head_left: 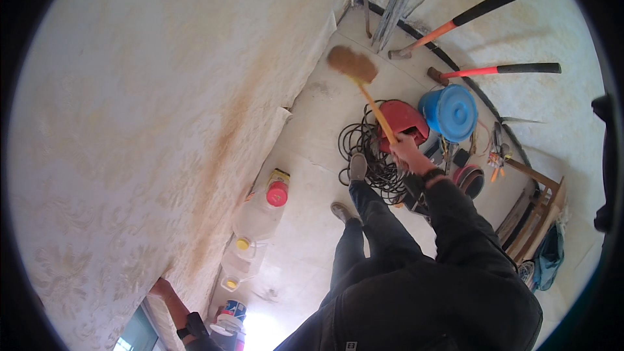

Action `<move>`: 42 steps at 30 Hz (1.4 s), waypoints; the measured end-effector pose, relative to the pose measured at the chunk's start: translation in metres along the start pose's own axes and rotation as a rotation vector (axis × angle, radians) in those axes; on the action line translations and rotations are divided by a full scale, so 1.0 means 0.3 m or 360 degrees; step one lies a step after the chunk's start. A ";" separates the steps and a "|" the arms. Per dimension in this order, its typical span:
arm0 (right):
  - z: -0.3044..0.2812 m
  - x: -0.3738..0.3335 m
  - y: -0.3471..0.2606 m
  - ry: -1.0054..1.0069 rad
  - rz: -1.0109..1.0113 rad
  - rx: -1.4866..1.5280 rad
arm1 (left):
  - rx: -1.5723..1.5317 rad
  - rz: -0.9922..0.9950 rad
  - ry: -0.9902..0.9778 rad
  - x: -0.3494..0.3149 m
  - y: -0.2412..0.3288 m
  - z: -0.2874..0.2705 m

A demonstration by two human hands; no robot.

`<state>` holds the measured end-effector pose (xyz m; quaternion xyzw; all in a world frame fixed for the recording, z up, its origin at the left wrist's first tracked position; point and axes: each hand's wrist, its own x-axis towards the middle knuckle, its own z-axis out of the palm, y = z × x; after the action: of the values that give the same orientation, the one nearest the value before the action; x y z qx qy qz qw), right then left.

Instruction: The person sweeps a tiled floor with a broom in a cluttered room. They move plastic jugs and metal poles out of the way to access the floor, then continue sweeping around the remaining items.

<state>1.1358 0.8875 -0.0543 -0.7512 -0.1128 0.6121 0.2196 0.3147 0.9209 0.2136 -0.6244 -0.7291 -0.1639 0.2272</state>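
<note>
My right hand (408,153) is closed round the wooden handle of a brush (352,65) with a wide brown head. The brush points forward and left, its head over the pale floor near the foot of the wall. Below the handle, a red bucket or basin (404,121) and a coil of black cable (354,131) lie on the floor. Far to the left, my left hand (158,288) rests against the patterned wall (130,156) at the edge of an opening. Its fingers are small and partly hidden, so their pose is unclear.
Two sledgehammers, one orange-handled (442,31) and one red-handled (481,71), lean by the far wall. A blue lidded bucket (455,114) stands before them. Clear plastic jugs (257,218) line the left wall. A wooden rack (536,218) stands at the right.
</note>
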 end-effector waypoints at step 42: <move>0.596 -0.437 0.466 0.0069 -0.0474 -0.0645 | -0.0195 -0.0170 0.0031 0.075 0.124 -0.066</move>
<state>0.9190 0.7415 -0.0331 -0.7680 -0.3380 0.5215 0.1547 0.3512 0.9356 0.2408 -0.5957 -0.7479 -0.2261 0.1864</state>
